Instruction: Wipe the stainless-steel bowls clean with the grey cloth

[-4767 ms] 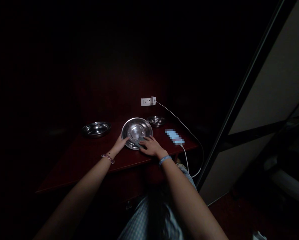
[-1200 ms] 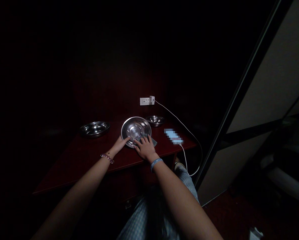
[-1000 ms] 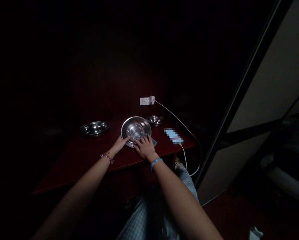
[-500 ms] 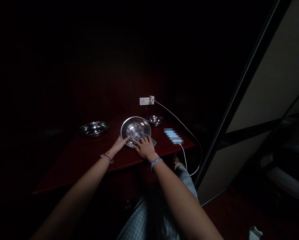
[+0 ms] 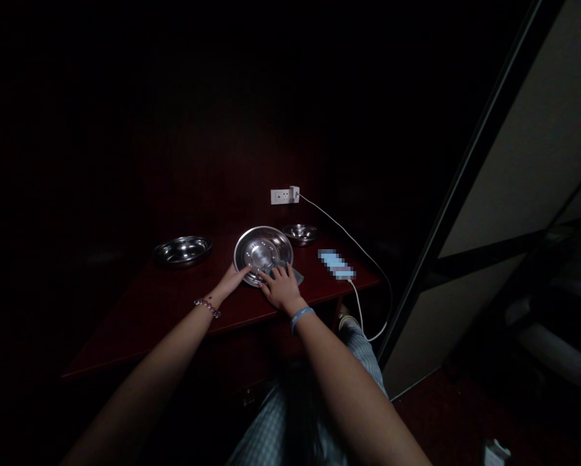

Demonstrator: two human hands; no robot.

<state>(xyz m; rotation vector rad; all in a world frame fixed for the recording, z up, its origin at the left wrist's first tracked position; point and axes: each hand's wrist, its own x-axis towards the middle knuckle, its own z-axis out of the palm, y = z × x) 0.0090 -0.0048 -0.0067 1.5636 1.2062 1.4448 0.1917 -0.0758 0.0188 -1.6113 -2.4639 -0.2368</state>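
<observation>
A shiny steel basin [image 5: 262, 241] stands tilted on the dark red desk [image 5: 164, 317], its inside turned toward me. My left hand [image 5: 232, 279] grips its lower left rim, thumb over the edge and the other fingers hidden behind. Against the lower right of the basin, my right hand [image 5: 281, 286] presses a grey cloth [image 5: 297, 276] with its fingers over it. Part of the cloth sticks out to the right of the fingers; the rest lies under them.
Left on the desk is another steel basin [image 5: 183, 250]; a smaller steel bowl [image 5: 300, 233] sits behind right. A blurred-out phone [image 5: 336, 264] lies at the right, its white cable [image 5: 344, 229] running to a charger [image 5: 295, 193] in the wall socket [image 5: 279, 197]. A pale panel [image 5: 518, 175] stands right.
Since the earliest frame, my right hand has shifted slightly left and the cloth now shows to its right. Over the last second hands and basin have hardly moved.
</observation>
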